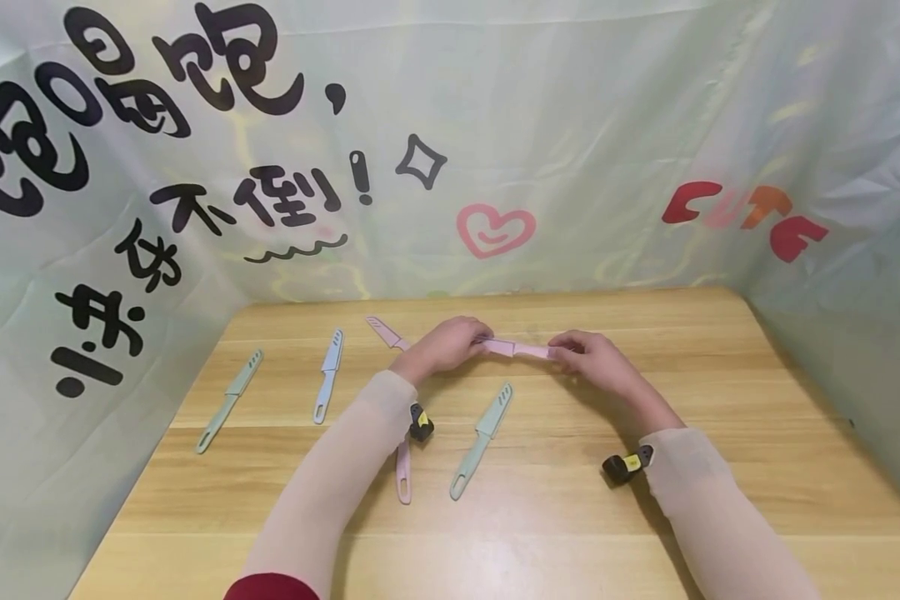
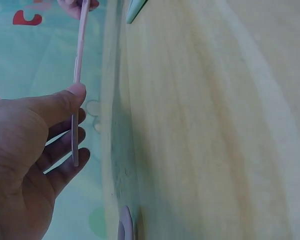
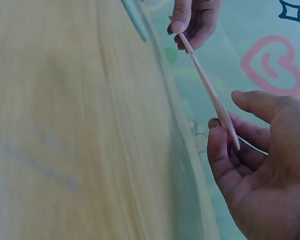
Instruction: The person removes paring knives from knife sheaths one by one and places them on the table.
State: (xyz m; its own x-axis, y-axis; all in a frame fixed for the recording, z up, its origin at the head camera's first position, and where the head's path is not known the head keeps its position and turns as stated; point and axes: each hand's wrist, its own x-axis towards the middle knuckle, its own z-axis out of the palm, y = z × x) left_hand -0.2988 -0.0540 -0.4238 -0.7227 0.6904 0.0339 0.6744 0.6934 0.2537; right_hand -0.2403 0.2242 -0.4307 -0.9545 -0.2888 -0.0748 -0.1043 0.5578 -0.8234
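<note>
A pink paring knife (image 1: 499, 347) is held lengthwise between both hands, above the back of the table. My left hand (image 1: 453, 342) pinches its broad blade end, thumb on one side and fingers behind, as the left wrist view shows. At the handle end, my right hand (image 1: 591, 358) has fingers curled round the handle (image 3: 217, 102), while its thumb stands apart from it in the right wrist view. Nearest in front of the hands lies a green knife (image 1: 482, 442), its slotted blade pointing away.
On the wooden table (image 1: 540, 533) lie a blue knife (image 1: 328, 375) and another green knife (image 1: 230, 400) at left. A pink blade (image 1: 384, 331) and a pink handle (image 1: 403, 479) show around the left arm, which hides the rest. Printed curtains (image 1: 600, 150) surround the table.
</note>
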